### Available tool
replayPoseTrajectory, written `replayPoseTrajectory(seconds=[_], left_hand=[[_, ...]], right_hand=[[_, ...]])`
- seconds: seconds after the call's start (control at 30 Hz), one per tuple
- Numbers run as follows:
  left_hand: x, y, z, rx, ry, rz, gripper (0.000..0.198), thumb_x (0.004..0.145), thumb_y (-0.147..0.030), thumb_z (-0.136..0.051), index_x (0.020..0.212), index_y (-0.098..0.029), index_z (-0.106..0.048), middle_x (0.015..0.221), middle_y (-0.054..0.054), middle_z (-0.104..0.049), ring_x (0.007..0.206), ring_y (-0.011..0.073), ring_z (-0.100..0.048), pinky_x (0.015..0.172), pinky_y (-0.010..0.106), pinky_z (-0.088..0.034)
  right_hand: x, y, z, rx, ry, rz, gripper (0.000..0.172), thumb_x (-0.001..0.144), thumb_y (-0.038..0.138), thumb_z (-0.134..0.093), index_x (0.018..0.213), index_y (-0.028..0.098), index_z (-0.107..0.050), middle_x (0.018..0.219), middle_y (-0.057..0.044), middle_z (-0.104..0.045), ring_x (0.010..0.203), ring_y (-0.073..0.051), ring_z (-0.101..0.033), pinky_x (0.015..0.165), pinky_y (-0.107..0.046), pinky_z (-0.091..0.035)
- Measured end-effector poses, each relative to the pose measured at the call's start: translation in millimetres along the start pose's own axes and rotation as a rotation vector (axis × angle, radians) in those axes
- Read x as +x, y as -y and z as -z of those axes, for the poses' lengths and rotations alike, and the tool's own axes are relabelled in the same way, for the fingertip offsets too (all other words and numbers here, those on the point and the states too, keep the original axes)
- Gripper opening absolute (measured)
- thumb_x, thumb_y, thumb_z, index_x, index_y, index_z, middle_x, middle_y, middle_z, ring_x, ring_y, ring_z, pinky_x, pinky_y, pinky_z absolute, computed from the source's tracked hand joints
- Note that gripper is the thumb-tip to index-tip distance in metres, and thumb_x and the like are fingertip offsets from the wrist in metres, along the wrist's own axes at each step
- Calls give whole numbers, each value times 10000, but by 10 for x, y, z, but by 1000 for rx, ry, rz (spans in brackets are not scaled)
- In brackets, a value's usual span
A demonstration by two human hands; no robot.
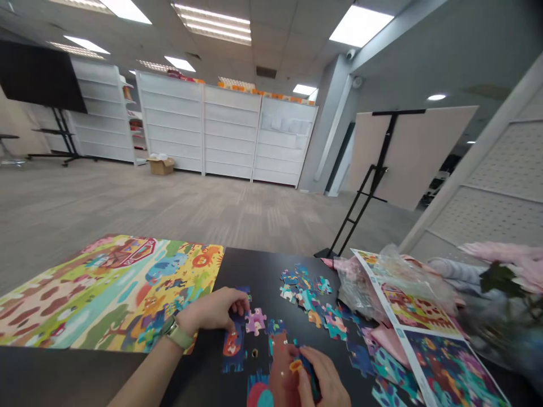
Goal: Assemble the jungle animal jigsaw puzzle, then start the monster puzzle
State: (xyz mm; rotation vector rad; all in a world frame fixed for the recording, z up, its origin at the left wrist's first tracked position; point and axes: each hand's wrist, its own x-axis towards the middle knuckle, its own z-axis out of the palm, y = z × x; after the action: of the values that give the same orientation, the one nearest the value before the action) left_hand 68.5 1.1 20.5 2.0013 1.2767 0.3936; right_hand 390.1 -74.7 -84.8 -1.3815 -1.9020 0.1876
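Note:
My left hand [216, 311], with a pale green strap watch [179, 335] on the wrist, curves over a small joined group of dark blue jigsaw pieces [233, 345] on the black table [203, 384]. A purple jigsaw piece [255, 321] lies just right of its fingertips. My right hand [322, 379] pinches a dark blue jigsaw piece [309, 370] low in the view, above a partly joined section [278, 367]. A loose cluster of teal jigsaw pieces [303, 288] lies further up the table.
A colourful printed puzzle sheet [110, 294] lies to the left. On the right are a picture poster [436, 333], a crumpled plastic bag [358, 294] and pink fabric [504, 260]. Beyond the table are a carpeted floor [169, 209], a black easel [373, 181] and white shelving [229, 130].

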Motion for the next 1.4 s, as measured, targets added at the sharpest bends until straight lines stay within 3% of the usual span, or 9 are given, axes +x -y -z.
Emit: replayPoseTrajectory(seconds=[0.2, 0.33, 0.43, 0.5, 0.67, 0.83, 1.13, 1.27, 1.4], left_hand=[[67, -77, -28, 38, -87, -67, 300, 746, -153, -682, 1042, -201, -685, 931, 9, -714, 846, 178, -669, 739, 242, -520], [89, -82, -35, 125, -222, -108, 203, 834, -170, -606, 1018, -207, -683, 997, 32, -687, 927, 206, -638, 850, 306, -486], [82, -76, -31, 165, -250, -148, 173, 849, -178, -614, 998, -230, -685, 1020, 19, -685, 965, 209, -626, 909, 323, -456], [91, -66, -36, 183, -247, -167, 168, 849, -168, -616, 984, -237, -686, 1015, 13, -687, 978, 207, -626, 924, 322, -447], [173, -33, -103, 209, -245, -200, 189, 893, -142, -541, 974, -238, -682, 1004, 32, -676, 995, 219, -612, 908, 325, -448], [138, -116, -185, 194, -216, -238, 214, 875, -137, -560, 1013, -257, -672, 1034, 26, -662, 1015, 224, -603, 881, 314, -452], [267, -309, -216, 167, -128, -301, 270, 803, -139, -638, 1028, -277, -696, 1067, 28, -681, 1035, 253, -603, 922, 345, -448], [330, -240, -257, 81, -236, -270, 266, 843, -176, -613, 1082, -267, -684, 1126, 54, -665, 1098, 282, -574, 982, 404, -432], [368, -201, -368, -111, -388, -175, 317, 922, -283, -570, 1236, -251, -590, 1213, 81, -657, 1114, 266, -606, 947, 400, -495]], right_hand=[[341, 165, 349, 15, 90, 68, 320, 938, 326, -524, 1162, 251, -740, 1281, -98, -710, 1224, -281, -652, 1033, -407, -554], [1236, 268, 610, -9, 131, -29, 375, 931, 267, -465, 1224, 197, -687, 1300, -110, -686, 1233, -258, -626, 1092, -422, -468], [1893, 183, 557, -28, 202, -58, 381, 891, 174, -455, 1186, 161, -696, 1144, -109, -746, 1039, -230, -705, 968, -372, -515], [2103, 80, 445, -42, 262, -72, 358, 879, 142, -461, 1137, 142, -709, 1036, -106, -765, 963, -219, -719, 909, -341, -518], [1938, -135, 354, -86, 394, -71, 273, 852, 275, -609, 1090, 194, -716, 1112, -86, -728, 1090, -249, -654, 983, -358, -450], [1791, -208, 427, -109, 513, -106, 606, 573, 314, -831, 1158, 215, -702, 1123, -66, -680, 1046, -273, -642, 901, -340, -479], [1993, -253, 499, 109, 382, -119, 332, 780, 243, -577, 1090, 201, -687, 994, -45, -715, 915, -230, -642, 852, -343, -468], [2015, -233, 530, 300, 398, -135, 287, 810, 324, -604, 1047, 185, -685, 959, -36, -715, 890, -212, -648, 820, -318, -496], [1902, 6, 309, 514, 531, -120, 234, 797, 394, -665, 910, 189, -662, 825, 0, -682, 753, -167, -632, 697, -269, -508]])
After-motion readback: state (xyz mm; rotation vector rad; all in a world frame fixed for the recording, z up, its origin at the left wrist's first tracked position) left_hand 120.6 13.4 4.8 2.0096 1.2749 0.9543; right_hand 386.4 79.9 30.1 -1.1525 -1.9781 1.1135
